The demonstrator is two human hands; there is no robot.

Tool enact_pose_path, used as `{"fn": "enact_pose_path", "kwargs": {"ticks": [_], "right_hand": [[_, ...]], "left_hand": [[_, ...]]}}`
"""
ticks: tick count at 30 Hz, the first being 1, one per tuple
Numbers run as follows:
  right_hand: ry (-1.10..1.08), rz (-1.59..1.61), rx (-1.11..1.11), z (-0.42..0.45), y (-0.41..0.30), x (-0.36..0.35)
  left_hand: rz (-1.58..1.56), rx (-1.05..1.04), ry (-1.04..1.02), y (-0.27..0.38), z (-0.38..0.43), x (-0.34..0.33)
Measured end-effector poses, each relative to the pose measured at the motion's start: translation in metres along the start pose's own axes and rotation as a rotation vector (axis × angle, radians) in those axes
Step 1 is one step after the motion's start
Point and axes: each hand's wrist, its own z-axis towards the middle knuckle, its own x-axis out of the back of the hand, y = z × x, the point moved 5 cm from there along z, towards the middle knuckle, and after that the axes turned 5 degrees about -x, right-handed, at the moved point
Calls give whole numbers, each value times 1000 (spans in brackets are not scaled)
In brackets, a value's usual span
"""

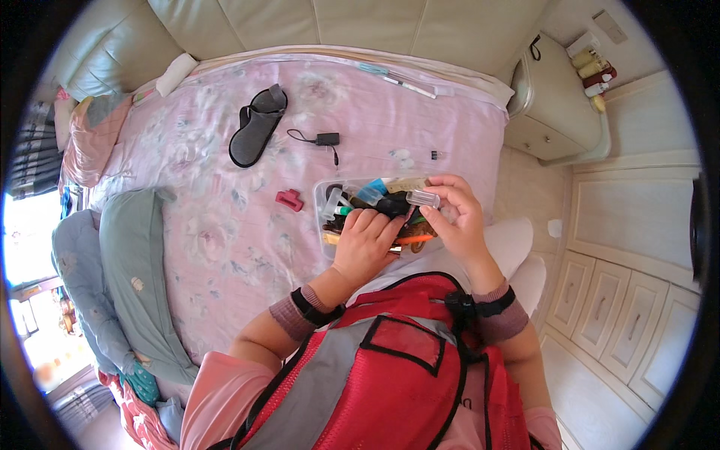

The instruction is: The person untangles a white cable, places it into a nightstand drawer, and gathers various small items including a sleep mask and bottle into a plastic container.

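Note:
A clear plastic box (322, 194) full of small mixed articles sits on the bed before me. My right hand (458, 216) holds a small clear plastic container (423, 198) by its end, above the box's right side. Inside the box, my left hand (368, 236) lies over the contents with its fingertips hidden among them. Around it I see a clear tube with a green cap (341, 210), a blue item (372, 187), a black item (392, 205) and an orange stick-shaped item (415, 239).
On the floral bedsheet (214, 236) lie a red hair claw clip (289, 199), a black adapter with cord (327, 139), a dark eye mask (257, 126) and a small black-and-clear item (437, 155). A green pillow (135, 270) is at left, a bedside cabinet (554, 107) at right.

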Motion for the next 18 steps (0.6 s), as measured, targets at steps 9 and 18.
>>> {"fn": "enact_pose_path", "kwargs": {"ticks": [9,18], "right_hand": [[-353,-751,241,11,-12,-64],[-523,-992,215,45,18,-106]], "left_hand": [[10,-38,-4,-5,-15,-10],[-49,-12,43,-9,-24,-14]]}}
